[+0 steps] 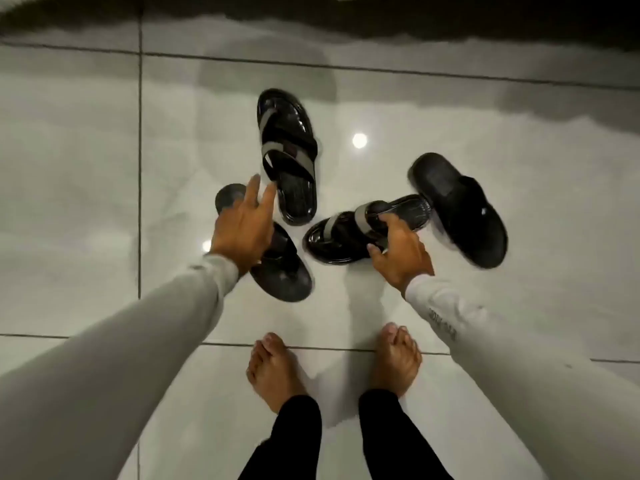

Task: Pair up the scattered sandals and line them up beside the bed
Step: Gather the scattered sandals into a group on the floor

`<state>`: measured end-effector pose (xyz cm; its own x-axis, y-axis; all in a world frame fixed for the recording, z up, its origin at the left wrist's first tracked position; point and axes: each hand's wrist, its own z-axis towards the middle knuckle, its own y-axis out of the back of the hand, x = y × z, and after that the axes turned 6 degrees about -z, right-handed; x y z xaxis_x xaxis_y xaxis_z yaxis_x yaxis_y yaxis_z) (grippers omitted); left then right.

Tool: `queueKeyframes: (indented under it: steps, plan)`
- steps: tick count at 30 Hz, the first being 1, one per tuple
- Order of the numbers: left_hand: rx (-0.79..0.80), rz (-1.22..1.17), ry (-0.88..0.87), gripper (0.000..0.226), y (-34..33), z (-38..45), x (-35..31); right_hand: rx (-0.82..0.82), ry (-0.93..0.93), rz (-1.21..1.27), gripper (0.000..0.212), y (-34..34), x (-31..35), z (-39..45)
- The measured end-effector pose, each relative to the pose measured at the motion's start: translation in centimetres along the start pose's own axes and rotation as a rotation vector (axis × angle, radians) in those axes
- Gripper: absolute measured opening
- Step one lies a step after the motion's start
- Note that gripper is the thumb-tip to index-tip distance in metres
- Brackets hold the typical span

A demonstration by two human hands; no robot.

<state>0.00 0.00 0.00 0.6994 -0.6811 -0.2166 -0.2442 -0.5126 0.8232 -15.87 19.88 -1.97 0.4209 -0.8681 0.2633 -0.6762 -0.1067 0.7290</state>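
Several dark sandals lie scattered on the glossy tile floor (450, 98). A glossy black sandal with grey straps (287, 154) lies upright in the middle, toe pointing away. Its match (339, 233) lies crosswise to the right, and my right hand (398, 251) is shut on its strap. A plain matt black slipper (460, 209) lies at the far right. Another matt black slipper (280, 271) lies at the left, partly hidden under my left hand (242, 223), which hovers open above it with fingers spread toward the upright strapped sandal.
My two bare feet (332, 365) stand just behind the sandals, with black trouser legs below. A dark edge, perhaps the bed (519, 26), runs along the top of the view. Ceiling lights reflect in the tiles.
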Motion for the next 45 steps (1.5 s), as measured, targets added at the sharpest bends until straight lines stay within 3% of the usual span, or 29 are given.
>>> queueKeyframes:
  steps: [2, 4, 7, 10, 14, 17, 21, 27, 30, 32, 36, 40, 42, 45]
  plan:
    - [-0.111, 0.000, -0.093, 0.079, 0.4, 4.9, 0.1, 0.008, 0.018, 0.033, 0.056, -1.3, 0.6, 2.2]
    - [-0.112, 0.042, -0.106, 0.083, 1.5, 9.7, -0.1, 0.012, -0.018, 0.006, 0.054, -2.1, 1.3, 3.8]
    - [-0.034, 0.185, -0.087, 0.050, 1.9, 12.5, -0.9, -0.078, -0.057, -0.065, 0.048, -2.4, 1.4, 3.9]
    - [-0.088, 0.227, -0.072, 0.027, 3.0, 11.8, -1.5, -0.103, -0.014, -0.127, 0.037, -1.2, 0.8, 1.7]
    - [-0.159, -0.100, 0.117, 0.032, 6.9, 7.7, -0.2, -0.115, 0.136, -0.233, 0.030, 2.4, 1.4, -1.9]
    - [-0.193, -0.442, 0.380, 0.033, 9.1, 3.5, 2.3, -0.102, 0.239, -0.353, 0.042, 5.2, 3.8, -3.3]
    - [-0.255, -0.729, 0.651, 0.037, 9.2, -1.1, 6.2, -0.062, 0.345, -0.447, 0.050, 6.7, 8.4, -4.5]
    - [-0.278, -1.157, 1.045, 0.044, 7.3, -4.8, 13.4, 0.012, 0.448, -0.485, 0.055, 2.6, 17.1, -4.6]
    - [-0.297, -1.320, 1.146, 0.048, 6.1, -5.5, 17.3, 0.091, 0.496, -0.498, 0.081, -1.2, 22.1, -4.4]
    - [-0.263, -1.402, 1.187, 0.051, 5.5, -5.6, 19.3, 0.070, 0.499, -0.457, 0.071, -3.6, 25.0, -3.9]
    - [-0.082, -1.542, 1.185, 0.049, 4.3, -6.4, 21.3, 0.060, 0.507, -0.464, 0.062, -6.1, 27.4, -3.6]
    - [0.040, -1.414, 1.101, 0.047, 3.0, -8.0, 18.4, 0.148, 0.336, -0.481, 0.061, -3.6, 21.7, -4.9]
    - [0.097, -1.275, 0.928, 0.042, 1.8, -8.6, 15.7, 0.170, 0.222, -0.557, 0.054, -1.5, 16.8, -5.4]
    - [0.224, -0.874, 0.615, 0.031, -0.1, -8.6, 10.8, 0.175, 0.076, -0.639, 0.053, 2.0, 9.3, -5.3]
